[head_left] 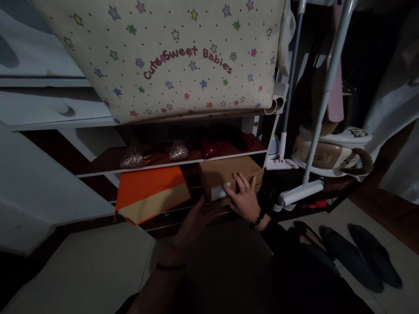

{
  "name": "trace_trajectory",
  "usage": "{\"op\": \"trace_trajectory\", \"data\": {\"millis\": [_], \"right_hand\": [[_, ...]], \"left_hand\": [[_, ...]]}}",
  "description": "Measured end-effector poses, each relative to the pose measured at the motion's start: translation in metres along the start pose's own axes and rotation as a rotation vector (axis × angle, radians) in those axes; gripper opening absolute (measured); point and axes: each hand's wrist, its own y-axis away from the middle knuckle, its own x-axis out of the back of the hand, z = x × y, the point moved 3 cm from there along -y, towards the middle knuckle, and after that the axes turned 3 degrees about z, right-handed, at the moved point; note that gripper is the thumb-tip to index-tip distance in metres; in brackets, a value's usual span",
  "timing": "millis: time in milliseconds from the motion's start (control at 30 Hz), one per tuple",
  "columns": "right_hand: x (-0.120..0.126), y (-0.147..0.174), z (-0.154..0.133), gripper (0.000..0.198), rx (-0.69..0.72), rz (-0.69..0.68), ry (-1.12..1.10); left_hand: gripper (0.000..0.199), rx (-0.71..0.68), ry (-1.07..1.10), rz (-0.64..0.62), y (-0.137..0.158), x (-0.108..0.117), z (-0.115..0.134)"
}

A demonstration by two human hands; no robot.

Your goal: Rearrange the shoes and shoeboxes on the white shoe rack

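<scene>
Cardboard box (222,169) in the head view sits on the rack, just under a shelf (160,162) that carries glittery shoes (178,150). The right hand (244,198) lies over its top and front edge, fingers spread, near a white label (220,191). The left hand (196,216) is at the lower left front corner; its fingers are lost in shadow, so I cannot tell whether they grip. An orange folder-like item (150,187) lies to the left of the box.
</scene>
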Motion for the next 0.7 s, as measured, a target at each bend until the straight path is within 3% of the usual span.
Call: {"op": "trace_trajectory", "data": {"millis": [167, 300, 467, 700], "right_hand": [[0.02, 0.017, -0.015, 0.086, 0.093, 0.058, -0.026], [0.038, 0.035, -0.029, 0.079, 0.12, 0.098, -0.06], [0.061, 0.052, -0.045, 0.076, 0.119, 0.125, -0.064], [0.106, 0.063, -0.053, 0.073, 0.149, 0.102, -0.074]], "left_hand": [[0.058, 0.11, 0.051, -0.094, 0.018, 0.0, -0.003], [0.054, 0.061, 0.12, -0.139, 0.028, -0.011, 0.001], [0.048, 0.0, 0.059, -0.006, 0.032, -0.017, 0.009], [0.049, -0.062, 0.117, 0.077, 0.024, -0.004, 0.015]]}}
